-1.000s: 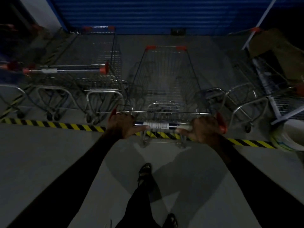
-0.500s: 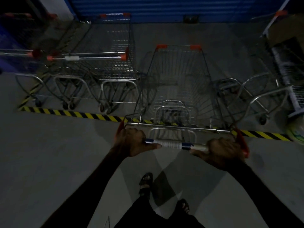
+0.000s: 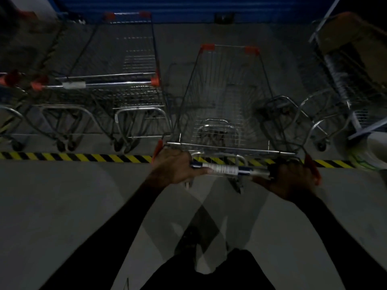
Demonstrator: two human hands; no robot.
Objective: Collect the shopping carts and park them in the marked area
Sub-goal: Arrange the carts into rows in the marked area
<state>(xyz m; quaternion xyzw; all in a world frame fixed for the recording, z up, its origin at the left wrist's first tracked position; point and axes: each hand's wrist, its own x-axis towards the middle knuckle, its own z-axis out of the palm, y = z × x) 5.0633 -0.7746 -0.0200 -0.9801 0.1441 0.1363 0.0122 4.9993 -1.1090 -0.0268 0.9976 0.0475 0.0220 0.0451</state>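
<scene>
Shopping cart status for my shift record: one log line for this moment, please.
left hand grips cart handle | right hand grips handle | held shopping cart basket past striped floor line | parked cart left

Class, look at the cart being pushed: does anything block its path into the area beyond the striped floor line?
Nothing visible does. The held cart already reaches past the striped line, into an open gap between the parked cart and the tipped frames.

A dim store cart bay: wire shopping carts (image 3: pixel 117 84) parked behind hazard-striped floor tape (image 3: pixel 83 158) before a blue roller shutter (image 3: pixel 188 5).
</scene>
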